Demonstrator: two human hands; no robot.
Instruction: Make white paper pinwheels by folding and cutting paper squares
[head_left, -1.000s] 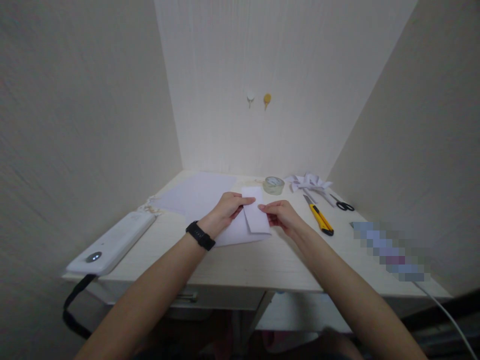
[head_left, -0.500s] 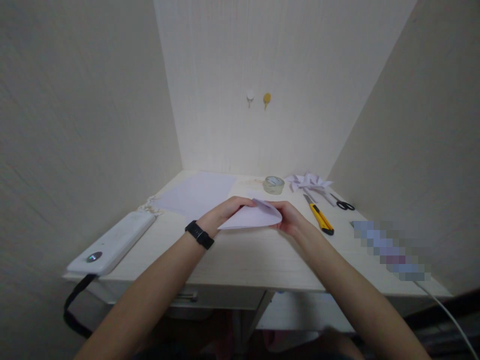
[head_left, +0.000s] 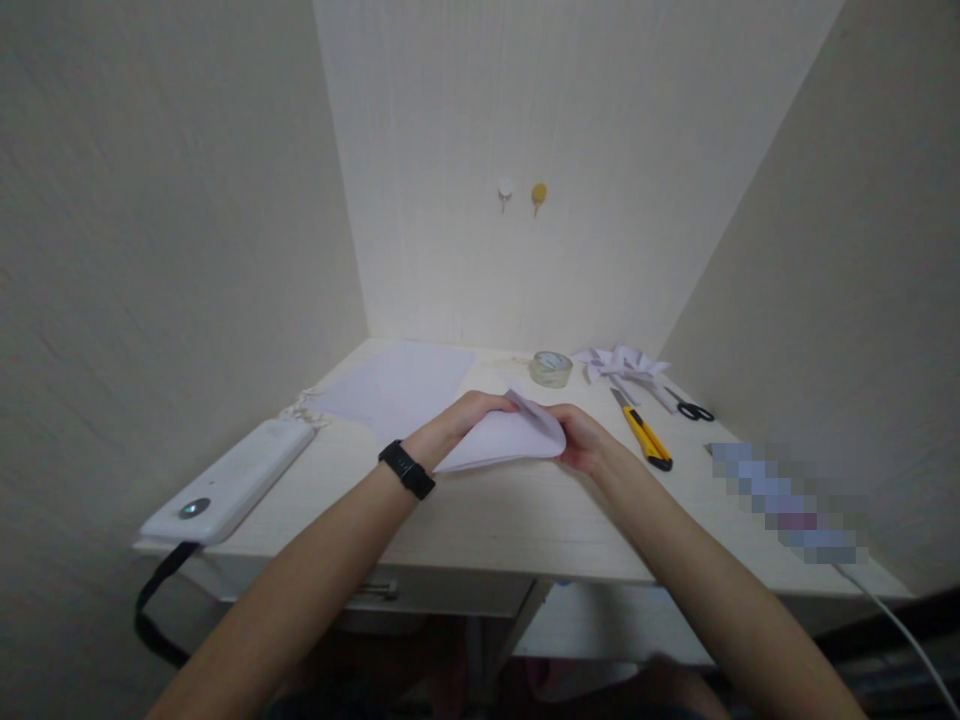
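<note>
OK, 2 hands (head_left: 471, 412) (head_left: 584, 437) w/ 1 bent ppr (head_left: 504, 438)

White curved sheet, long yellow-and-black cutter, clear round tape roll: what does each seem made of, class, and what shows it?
White curved sheet: probably matte paper, since it bends thinly without shine.
Long yellow-and-black cutter: likely smooth plastic, from its bright colour; its thin grey blade looks metal.
Clear round tape roll: probably smooth plastic film, as it looks translucent.
</note>
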